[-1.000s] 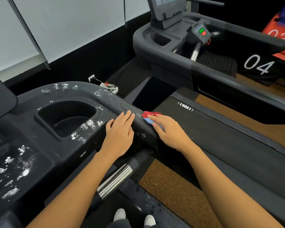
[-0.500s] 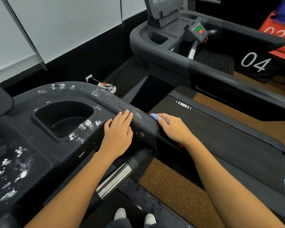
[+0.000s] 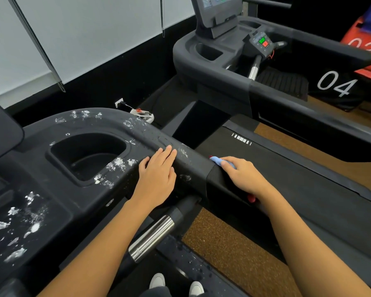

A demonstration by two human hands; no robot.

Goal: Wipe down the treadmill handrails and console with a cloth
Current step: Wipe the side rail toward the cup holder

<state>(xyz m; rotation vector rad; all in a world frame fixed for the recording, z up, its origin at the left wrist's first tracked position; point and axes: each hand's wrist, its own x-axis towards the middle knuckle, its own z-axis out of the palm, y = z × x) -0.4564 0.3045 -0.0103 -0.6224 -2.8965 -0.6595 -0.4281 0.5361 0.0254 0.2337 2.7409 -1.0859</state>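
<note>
My left hand (image 3: 156,176) lies flat, empty, on the handrail (image 3: 194,168); my right hand (image 3: 242,174) presses the cloth (image 3: 217,162) under near-straight fingers. I fear it slipping off the edge, leaving the white smears (image 3: 118,163) missed.

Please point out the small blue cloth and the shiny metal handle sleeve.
Small blue cloth (image 3: 217,161): head view, exposed edge beyond the fingertips.
Shiny metal handle sleeve (image 3: 152,239): head view, its middle.

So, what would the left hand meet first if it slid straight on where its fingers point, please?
The left hand lies flat on the handrail; straight ahead is only the rail's smeared top, then its far edge. Beyond looks free, though depth is unclear.
</note>
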